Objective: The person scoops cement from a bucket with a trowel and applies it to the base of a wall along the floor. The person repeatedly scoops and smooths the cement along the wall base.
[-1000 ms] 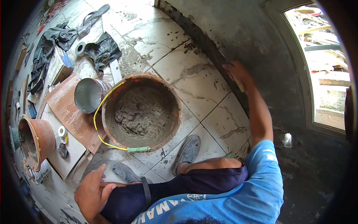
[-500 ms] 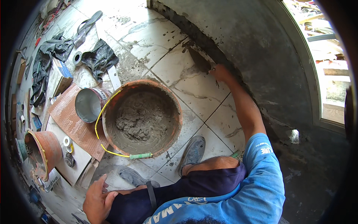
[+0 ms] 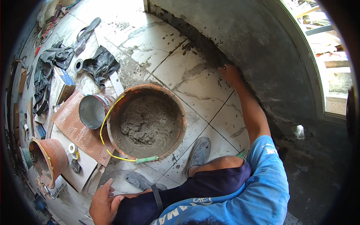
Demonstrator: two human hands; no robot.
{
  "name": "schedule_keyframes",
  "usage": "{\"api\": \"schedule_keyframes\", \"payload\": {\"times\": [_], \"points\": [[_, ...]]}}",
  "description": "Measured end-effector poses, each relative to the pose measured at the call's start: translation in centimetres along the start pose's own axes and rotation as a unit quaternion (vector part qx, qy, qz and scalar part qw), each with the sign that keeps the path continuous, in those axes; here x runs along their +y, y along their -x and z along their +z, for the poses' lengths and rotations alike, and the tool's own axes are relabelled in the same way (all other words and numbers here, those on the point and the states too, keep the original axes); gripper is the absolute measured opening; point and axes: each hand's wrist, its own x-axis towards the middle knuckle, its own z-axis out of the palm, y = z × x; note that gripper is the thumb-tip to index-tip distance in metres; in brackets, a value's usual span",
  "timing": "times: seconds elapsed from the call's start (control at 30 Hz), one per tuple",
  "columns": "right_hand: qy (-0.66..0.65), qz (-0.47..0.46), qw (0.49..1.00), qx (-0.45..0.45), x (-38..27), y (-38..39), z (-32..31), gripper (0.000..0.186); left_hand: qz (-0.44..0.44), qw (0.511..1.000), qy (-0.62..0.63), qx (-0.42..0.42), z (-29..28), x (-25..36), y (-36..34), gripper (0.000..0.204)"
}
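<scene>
On the tiled floor (image 3: 222, 129), mid-frame, a round orange tub (image 3: 183, 129) of wet grey mortar (image 3: 146, 127), yellow handle looped down along the left side to a green grip (image 3: 147, 159). Just left, a metal can (image 3: 92, 112) on a brown bubble-wrap sheet (image 3: 67, 120); farther left, a smaller orange bucket (image 3: 60, 161) and a tape roll (image 3: 72, 149). At upper left, crumpled black sheeting (image 3: 102, 65). Along the foot of the grey wall (image 3: 240, 33), a dark mortar strip (image 3: 198, 41). Close beside that strip, right of the upper centre, the right hand (image 3: 230, 76), fingers curled; impossible to tell whether gripping anything. At lower left, by the knee, the left hand (image 3: 105, 204), loosely open. Tub between both hands, apart from each, shoes (image 3: 200, 150) just below.
</scene>
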Motion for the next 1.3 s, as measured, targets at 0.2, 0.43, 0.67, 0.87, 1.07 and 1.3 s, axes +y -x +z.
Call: {"api": "schedule_keyframes", "payload": {"times": [0.2,0.43,0.67,0.87,1.07,1.3], "points": [[0.04,0.036,0.994,0.094,-0.8,6.9,-0.3,0.041,0.046,0.999,-0.004,0.015,-0.1,-0.1,-0.6,0.054],[-0.029,-0.05,0.998,-0.016,-7.8,14.3,-7.2,0.037,0.053,0.997,0.004,0.055,-0.5,0.6,-1.2,0.061],[-0.351,-0.008,0.895,-0.277,-0.6,4.0,-2.7,0.033,0.061,0.997,0.01,0.053,0.3,0.7,-1.8,0.064],[-0.056,-0.022,0.997,-0.057,-5.1,10.5,-15.2,0.037,0.061,0.996,-0.037,0.054,-0.6,0.0,0.5,0.06],[0.141,-0.165,0.974,-0.069,-17.8,18.2,-18.5,0.031,0.035,0.986,-0.128,0.099,-0.9,1.9,0.3,0.061],[0.305,-0.33,0.884,-0.128,-28.7,17.0,-10.1,0.013,0.13,0.984,-0.083,0.086,-1.5,1.1,2.6,0.063]]}}
